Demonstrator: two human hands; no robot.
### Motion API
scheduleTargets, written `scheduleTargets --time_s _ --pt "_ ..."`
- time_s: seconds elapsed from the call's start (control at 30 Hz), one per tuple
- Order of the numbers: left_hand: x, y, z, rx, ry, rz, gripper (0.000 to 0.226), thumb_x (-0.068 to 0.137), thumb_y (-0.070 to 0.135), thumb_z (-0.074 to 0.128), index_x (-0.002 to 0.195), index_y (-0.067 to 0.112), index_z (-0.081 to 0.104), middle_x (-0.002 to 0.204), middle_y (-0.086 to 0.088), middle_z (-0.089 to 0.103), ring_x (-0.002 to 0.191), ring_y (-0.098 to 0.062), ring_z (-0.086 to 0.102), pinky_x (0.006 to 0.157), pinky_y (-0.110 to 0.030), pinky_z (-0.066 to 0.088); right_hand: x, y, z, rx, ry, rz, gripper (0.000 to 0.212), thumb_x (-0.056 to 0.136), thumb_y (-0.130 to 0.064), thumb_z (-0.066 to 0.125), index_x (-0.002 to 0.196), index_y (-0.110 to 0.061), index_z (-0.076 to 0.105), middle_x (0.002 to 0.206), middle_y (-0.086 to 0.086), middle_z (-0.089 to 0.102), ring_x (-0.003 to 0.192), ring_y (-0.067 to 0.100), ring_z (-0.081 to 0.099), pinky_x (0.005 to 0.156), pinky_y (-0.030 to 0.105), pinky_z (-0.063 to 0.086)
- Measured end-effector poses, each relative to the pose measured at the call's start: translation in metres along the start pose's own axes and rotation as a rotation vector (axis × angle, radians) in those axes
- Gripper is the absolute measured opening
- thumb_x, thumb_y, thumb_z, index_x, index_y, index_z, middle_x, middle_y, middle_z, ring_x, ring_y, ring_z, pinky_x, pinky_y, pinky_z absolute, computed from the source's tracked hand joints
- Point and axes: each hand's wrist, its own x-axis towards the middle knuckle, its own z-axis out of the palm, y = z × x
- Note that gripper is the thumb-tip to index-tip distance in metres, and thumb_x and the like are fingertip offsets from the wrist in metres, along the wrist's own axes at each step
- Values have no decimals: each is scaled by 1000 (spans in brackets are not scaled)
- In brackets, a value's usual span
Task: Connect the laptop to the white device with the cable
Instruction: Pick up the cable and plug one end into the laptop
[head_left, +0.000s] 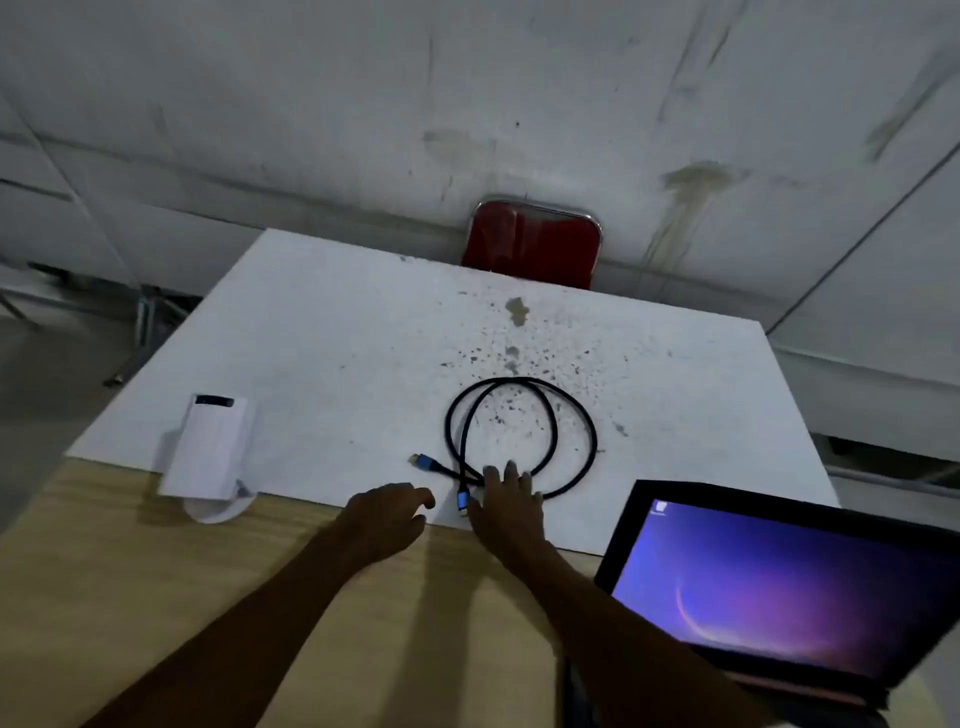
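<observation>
A black cable (550, 415) lies coiled in loops on a white board (337, 338), with two blue plug ends: one (423, 461) points left, the other (462, 501) points toward me. My right hand (506, 506) rests flat on the near part of the coil, fingers spread, beside the nearer plug. My left hand (389, 512) hovers with loosely curled fingers just left of the plugs, holding nothing. The white device (208, 449) stands at the board's near left edge. The open laptop (779, 587), screen lit purple, sits at the lower right.
The board lies over a wooden table (156, 597). A red chair back (532, 244) stands behind the board's far edge. Dark specks and stains mark the board near the coil. A pale wall rises behind.
</observation>
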Motion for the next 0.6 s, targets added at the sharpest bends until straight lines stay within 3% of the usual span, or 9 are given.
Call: scheduleTargets --time_s 0.07,0.13,0.23,0.33,0.4,0.47,0.53,0.6 --pt "6 -14 3 -37 -2 -3 34 98 32 44 131 31 51 132 4 59 121 -17 56 98 -37 47 15 -7 7 -19 -17 83 68 94 -52 43 151 -25 19 163 19 4 147 49 2 114 66 13" --pt "12 -28 12 -37 -3 17 32 98 34 46 129 34 52 130 7 60 119 -14 57 97 -36 47 24 -11 16 -33 -50 114 67 93 -50 46 151 -30 18 163 18 3 146 51 -3 113 69 7" --pt "13 -41 16 -73 22 27 33 96 30 49 129 33 53 130 7 60 119 -14 57 98 -36 48 13 -11 33 -106 -21 70 55 96 -29 42 148 -30 24 161 17 13 145 52 3 112 71 10" --pt "3 -37 26 -8 92 108 43 94 16 50 135 25 52 131 -3 58 119 -22 56 95 -39 50 -28 -6 53 -156 -39 -57 57 93 -19 40 147 -31 27 161 16 16 146 51 7 112 64 16" --pt "-14 -21 39 78 164 195 47 90 11 56 136 19 54 128 -9 58 115 -28 57 89 -40 53 -65 3 66 -195 -21 -185 61 85 -15 47 143 -29 37 156 20 29 142 54 21 108 63 28" --pt "-39 -3 59 110 146 249 46 86 19 61 132 19 57 121 -10 61 109 -29 59 83 -40 54 -101 14 80 -220 16 -299 59 81 -13 50 139 -26 45 151 22 40 137 56 31 104 63 36" --pt "-72 15 81 142 71 264 40 86 33 60 125 25 60 113 -5 64 104 -27 61 80 -38 51 -133 23 87 -170 -66 -345 54 89 -12 40 143 -20 40 155 17 34 145 49 20 110 57 30" --pt "-104 31 104 220 55 248 39 77 39 67 115 30 65 93 4 71 86 -21 68 71 -35 51 -161 32 88 -107 -108 -347 51 93 -11 35 144 -14 37 155 12 35 148 37 20 114 46 28"
